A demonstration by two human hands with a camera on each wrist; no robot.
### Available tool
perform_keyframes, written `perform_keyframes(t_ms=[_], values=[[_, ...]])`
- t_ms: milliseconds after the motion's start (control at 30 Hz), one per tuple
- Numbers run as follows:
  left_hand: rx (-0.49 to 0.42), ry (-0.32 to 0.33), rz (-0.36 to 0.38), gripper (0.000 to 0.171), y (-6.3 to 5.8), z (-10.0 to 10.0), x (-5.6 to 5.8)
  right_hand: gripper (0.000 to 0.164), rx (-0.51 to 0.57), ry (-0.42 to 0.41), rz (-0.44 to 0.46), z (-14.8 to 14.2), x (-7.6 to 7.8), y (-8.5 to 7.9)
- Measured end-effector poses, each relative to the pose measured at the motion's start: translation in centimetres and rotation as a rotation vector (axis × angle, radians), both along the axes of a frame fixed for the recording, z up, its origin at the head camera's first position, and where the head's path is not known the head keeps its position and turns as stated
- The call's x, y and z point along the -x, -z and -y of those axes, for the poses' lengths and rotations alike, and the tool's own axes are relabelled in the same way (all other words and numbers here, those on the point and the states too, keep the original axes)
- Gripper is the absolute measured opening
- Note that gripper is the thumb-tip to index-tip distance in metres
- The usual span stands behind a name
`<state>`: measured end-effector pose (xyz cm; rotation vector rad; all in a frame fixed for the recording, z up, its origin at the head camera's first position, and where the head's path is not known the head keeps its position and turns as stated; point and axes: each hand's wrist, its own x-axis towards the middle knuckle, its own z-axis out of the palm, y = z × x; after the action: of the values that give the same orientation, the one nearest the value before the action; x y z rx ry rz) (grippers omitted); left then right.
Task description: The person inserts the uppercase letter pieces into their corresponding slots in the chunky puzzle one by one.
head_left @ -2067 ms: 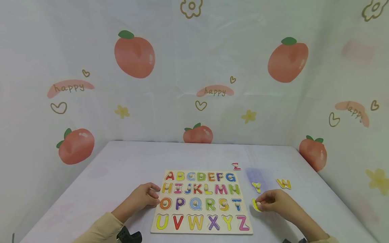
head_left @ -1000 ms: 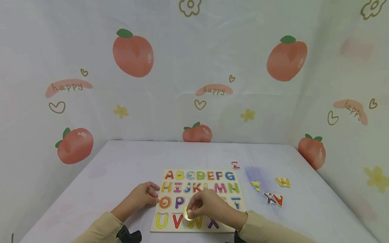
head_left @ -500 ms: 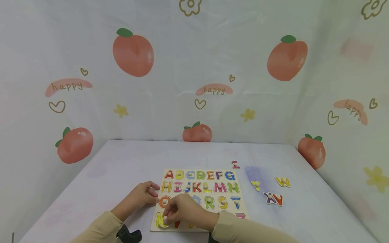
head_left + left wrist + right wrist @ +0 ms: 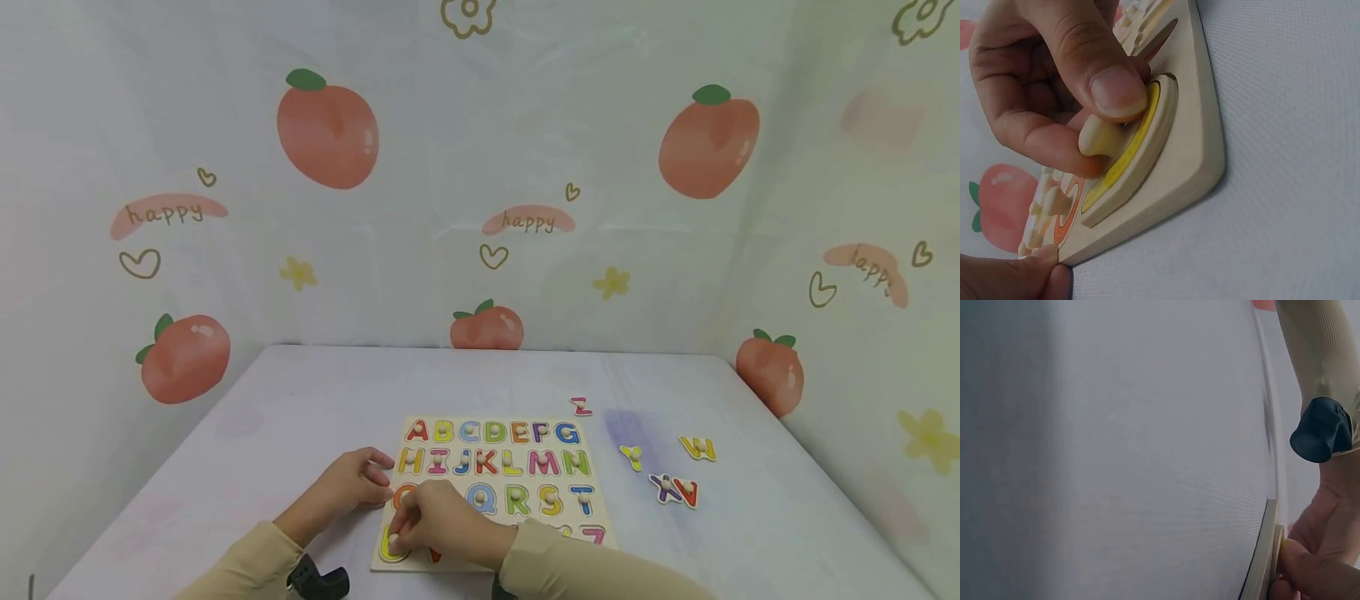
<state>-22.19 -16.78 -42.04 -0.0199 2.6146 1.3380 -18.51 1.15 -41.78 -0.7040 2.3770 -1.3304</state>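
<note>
My right hand (image 4: 446, 521) pinches the round knob of a yellow letter U puzzle piece (image 4: 1135, 147) at the lower left of the wooden alphabet board (image 4: 427, 567). In the left wrist view the piece lies over its recess with its edge standing above the board. At the board's left edge, my left hand (image 4: 348, 483) holds the rim between thumb and finger. The orange O piece (image 4: 1069, 215) sits in the board close by. My right hand hides part of the bottom rows. In the right wrist view, fingers (image 4: 1316, 569) press near the board's edge.
Right of the board lie loose knobbed letters: a yellow Y (image 4: 632, 457), an orange-yellow W (image 4: 697, 449), a purple X (image 4: 664, 489) touching a red V (image 4: 686, 493), and a pink Z (image 4: 581, 407) near the top right corner. A patterned cloth wall (image 4: 390, 275) stands behind the table.
My right hand has carried the yellow U piece from the table's right side, leftward across the board, to the lower left recess. The left hand has stayed at the board's edge.
</note>
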Motion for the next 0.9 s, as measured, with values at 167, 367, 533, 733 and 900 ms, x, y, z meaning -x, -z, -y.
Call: perform_keyframes(t_ms=[167, 367, 533, 733, 900], values=[[0.012, -0.003, 0.002, 0.039, -0.1, 0.0, 0.0, 0.012, -0.012, 0.003, 0.008, 0.0, 0.0, -0.3], [-0.024, 0.006, -0.002, 0.039, -0.2, -0.1, -0.2, 0.014, -0.045, 0.008, 0.013, 0.1, -0.1, -0.5], [-0.024, -0.003, 0.001, 0.04, 0.0, -0.1, -0.1, 0.014, -0.06, 0.002, 0.017, 0.1, 0.0, -0.5], [-0.033, -0.008, -0.001, 0.04, 0.1, -0.1, 0.0, 0.015, -0.051, -0.021, 0.029, -0.1, 0.1, -0.5], [-0.031, -0.008, -0.004, 0.04, -0.1, -0.2, -0.1, 0.022, 0.005, -0.024, 0.018, -1.2, -0.2, -0.7]])
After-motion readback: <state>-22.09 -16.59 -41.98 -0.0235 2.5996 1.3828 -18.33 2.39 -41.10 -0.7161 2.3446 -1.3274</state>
